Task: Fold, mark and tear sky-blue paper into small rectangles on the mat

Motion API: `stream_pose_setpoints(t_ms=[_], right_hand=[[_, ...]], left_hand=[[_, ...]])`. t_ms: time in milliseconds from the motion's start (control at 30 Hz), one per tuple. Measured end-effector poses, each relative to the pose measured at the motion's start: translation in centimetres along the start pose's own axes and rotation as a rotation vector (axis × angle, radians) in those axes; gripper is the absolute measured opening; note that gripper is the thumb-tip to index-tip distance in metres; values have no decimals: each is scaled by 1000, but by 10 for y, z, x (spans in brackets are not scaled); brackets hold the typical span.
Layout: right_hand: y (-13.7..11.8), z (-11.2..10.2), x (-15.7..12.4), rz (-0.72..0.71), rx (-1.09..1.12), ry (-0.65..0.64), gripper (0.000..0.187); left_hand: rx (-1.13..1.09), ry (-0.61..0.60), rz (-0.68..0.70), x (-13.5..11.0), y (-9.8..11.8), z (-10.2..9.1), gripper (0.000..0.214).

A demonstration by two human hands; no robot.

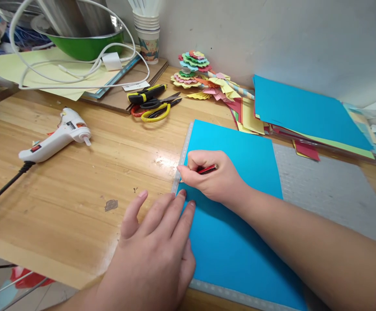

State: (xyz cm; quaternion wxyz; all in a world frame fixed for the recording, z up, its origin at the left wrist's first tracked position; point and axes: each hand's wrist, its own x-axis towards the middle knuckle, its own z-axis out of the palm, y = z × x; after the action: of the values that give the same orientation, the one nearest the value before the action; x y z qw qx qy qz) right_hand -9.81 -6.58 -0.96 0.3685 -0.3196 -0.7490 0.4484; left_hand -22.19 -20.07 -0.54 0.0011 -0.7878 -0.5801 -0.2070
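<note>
Blue paper sheet (240, 242) flat on cutting mat (330, 190) atop table (78, 181): light, thin, floppy, apt to slide; best pinned at edge. Left hand (155, 255) spread, pressing left edge. Right hand (214, 177) pinching pencil (207, 169), tip at edge. Glue gun (56, 136), scissors (154, 110) well apart.

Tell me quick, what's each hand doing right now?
Left hand: open, flat, fingers on the blue paper edge.
Right hand: closed around a red pencil, tip at the paper's left edge.
</note>
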Motion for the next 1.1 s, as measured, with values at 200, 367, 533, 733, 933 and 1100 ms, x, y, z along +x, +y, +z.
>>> stream_pose_setpoints(t_ms=[200, 367, 533, 733, 933, 1100], right_hand=[[0, 1, 0, 8, -15, -2, 39], [1, 1, -2, -9, -22, -17, 38], [0, 0, -2, 6, -15, -6, 39], [0, 1, -1, 39, -29, -6, 39], [-5, -6, 3, 135, 111, 70, 40], [-5, -13, 6, 201, 293, 71, 49]], left_hand=[[5, 9, -4, 0, 1, -2, 37], [5, 16, 6, 0, 0, -1, 37], [6, 16, 1, 0, 0, -2, 37], [5, 4, 1, 0, 0, -1, 38], [-13, -36, -6, 3, -2, -6, 36], [0, -52, 23, 3, -4, -10, 43]])
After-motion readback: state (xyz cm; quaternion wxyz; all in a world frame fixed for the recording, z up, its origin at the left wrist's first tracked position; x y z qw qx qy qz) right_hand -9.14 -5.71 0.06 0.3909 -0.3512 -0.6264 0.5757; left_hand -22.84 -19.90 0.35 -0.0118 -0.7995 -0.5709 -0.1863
